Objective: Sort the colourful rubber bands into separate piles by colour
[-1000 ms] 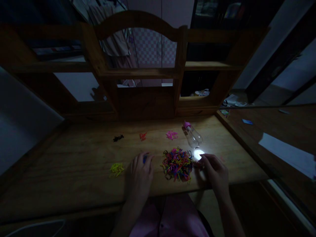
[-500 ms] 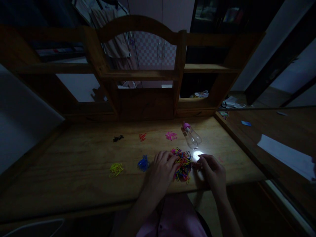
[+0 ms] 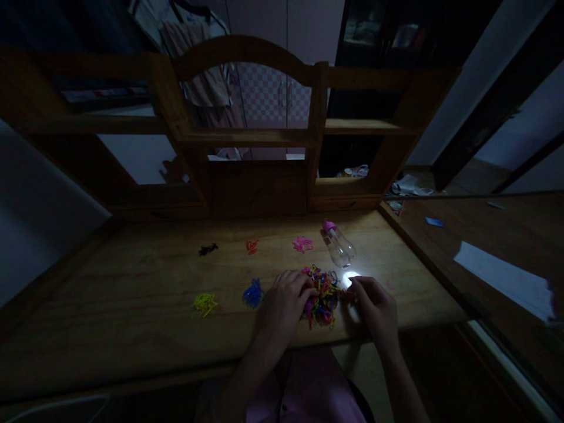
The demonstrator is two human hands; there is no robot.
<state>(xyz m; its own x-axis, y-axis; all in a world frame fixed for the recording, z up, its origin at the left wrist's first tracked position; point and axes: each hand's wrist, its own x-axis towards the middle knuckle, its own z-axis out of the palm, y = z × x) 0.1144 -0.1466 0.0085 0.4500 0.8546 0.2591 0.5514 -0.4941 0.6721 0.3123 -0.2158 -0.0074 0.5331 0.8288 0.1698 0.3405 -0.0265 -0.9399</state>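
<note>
A mixed pile of small coloured loops that look like rubber bands [image 3: 324, 299] lies near the table's front edge. My left hand [image 3: 288, 299] rests against the pile's left side, fingers curled and thumb and forefinger close together on it; what they pinch is hidden. At the right side, my right hand [image 3: 374, 302] has its fingertips pinched over a few reddish bands [image 3: 349, 295]. Sorted by colour, smaller heaps lie around: blue bands [image 3: 252, 293], yellow bands [image 3: 205, 304], pink bands [image 3: 303, 244], red bands [image 3: 251, 246] and black bands [image 3: 208, 249].
Just behind the pile lies a clear bottle with a pink cap [image 3: 341, 247], beside a bright light spot on the wooden table [image 3: 145, 282]. A wooden shelf unit [image 3: 259, 182] stands along the back. White paper [image 3: 504, 279] lies on a brown surface to the right.
The whole view has shifted slightly, with things a little farther left. Both hands stay at the pile; the right fingertips have moved slightly against it.
</note>
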